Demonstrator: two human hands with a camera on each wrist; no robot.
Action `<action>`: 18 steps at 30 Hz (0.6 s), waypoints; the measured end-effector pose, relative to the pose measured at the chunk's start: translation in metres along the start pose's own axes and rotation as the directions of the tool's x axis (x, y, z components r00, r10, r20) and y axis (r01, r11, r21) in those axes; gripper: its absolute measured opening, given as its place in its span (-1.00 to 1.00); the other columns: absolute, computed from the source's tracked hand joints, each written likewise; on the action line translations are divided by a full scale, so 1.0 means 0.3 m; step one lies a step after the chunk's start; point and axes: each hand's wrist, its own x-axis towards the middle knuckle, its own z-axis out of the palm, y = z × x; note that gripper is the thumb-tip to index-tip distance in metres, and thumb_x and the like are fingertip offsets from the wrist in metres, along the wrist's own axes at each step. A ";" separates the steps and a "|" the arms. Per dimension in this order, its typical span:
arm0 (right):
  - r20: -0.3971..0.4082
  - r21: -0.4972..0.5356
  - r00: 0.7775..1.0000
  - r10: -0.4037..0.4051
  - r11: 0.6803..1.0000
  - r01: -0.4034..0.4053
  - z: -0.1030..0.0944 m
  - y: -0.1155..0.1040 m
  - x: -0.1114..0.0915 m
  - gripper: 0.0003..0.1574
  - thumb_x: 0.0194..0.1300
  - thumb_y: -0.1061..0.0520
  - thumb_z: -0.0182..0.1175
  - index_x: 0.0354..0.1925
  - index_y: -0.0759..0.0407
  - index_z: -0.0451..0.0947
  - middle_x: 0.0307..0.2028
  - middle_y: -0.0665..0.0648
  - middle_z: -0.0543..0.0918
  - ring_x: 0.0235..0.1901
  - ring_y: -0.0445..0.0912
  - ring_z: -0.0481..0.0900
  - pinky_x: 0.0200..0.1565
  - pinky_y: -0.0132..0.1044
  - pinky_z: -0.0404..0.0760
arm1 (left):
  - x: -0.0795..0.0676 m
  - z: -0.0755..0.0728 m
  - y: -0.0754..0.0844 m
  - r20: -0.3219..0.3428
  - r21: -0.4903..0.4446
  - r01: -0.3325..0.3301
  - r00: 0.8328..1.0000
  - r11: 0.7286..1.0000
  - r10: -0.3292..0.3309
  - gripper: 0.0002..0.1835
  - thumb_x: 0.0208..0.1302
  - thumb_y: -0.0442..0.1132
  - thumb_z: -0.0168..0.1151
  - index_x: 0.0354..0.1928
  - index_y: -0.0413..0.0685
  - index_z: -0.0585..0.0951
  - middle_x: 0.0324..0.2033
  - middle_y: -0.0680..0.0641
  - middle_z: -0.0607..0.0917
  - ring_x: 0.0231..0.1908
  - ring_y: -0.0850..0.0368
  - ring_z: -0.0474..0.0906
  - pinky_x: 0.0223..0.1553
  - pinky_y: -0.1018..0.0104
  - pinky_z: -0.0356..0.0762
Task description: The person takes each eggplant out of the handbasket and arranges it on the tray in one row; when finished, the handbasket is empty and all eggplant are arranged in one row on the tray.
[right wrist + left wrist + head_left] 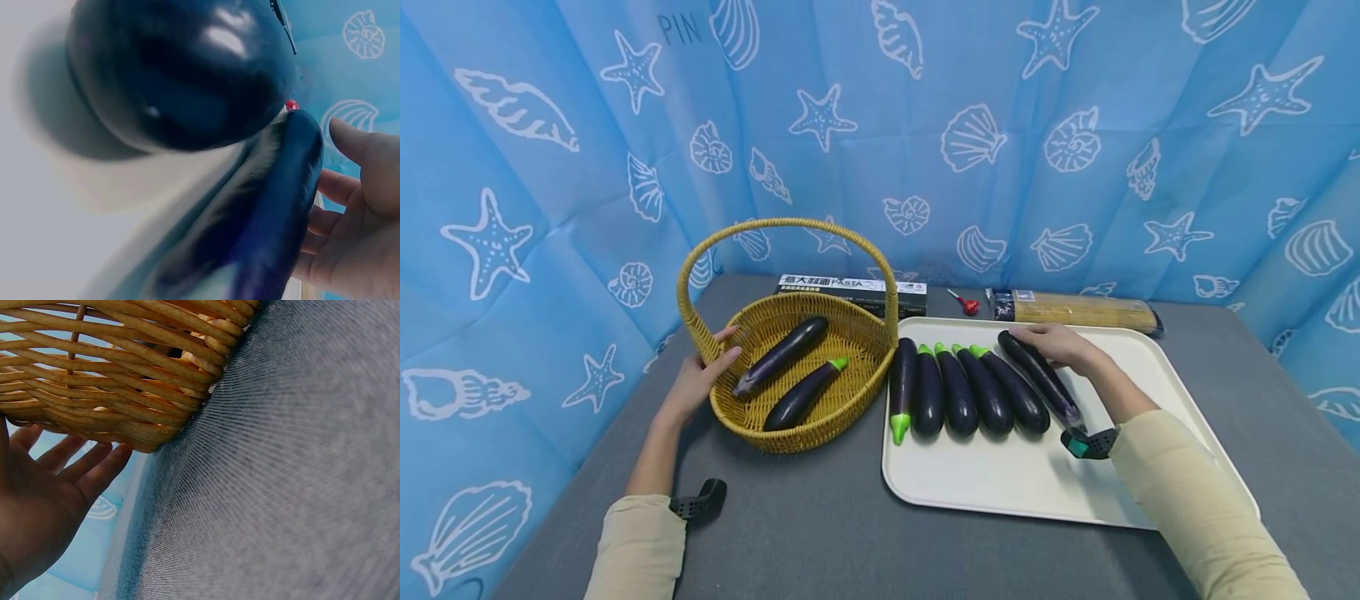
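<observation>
My left hand [696, 383] holds the left rim of a woven wicker basket [808, 437], thumb over the rim. In the left wrist view, the fingers [103, 472] touch its outer wall. Two eggplants, one dark-stemmed [786, 354] and one green-stemmed [805, 396], lie inside. My right hand [1060, 346] is at the far end of a slanted eggplant [1041, 375] on the white tray [992, 479]. In the right wrist view, its fingers reach behind that eggplant [275, 212], while the thumb stands apart from it. Several green-stemmed eggplants [958, 396] lie side by side to its left.
Behind the basket is a black-and-white pasta box [853, 292]. A red lollipop [970, 307] and a long clear packet of spaghetti [1078, 311] lie behind the tray. A blue seashell-patterned curtain [865, 192] hangs at the back of the grey table [797, 525].
</observation>
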 end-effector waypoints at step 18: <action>-0.071 0.699 0.996 -0.045 0.711 0.082 -0.134 0.018 -0.105 -0.39 0.44 -0.20 -0.10 0.21 0.17 0.21 -0.14 0.09 0.53 -0.20 -0.17 0.60 -0.03 -0.27 0.57 | 0.000 0.000 -0.002 -0.005 -0.004 0.020 1.000 1.000 -0.020 -0.30 0.41 0.07 0.04 0.48 -0.01 0.12 0.36 -0.37 0.13 0.26 -0.30 0.19 0.21 -0.22 0.15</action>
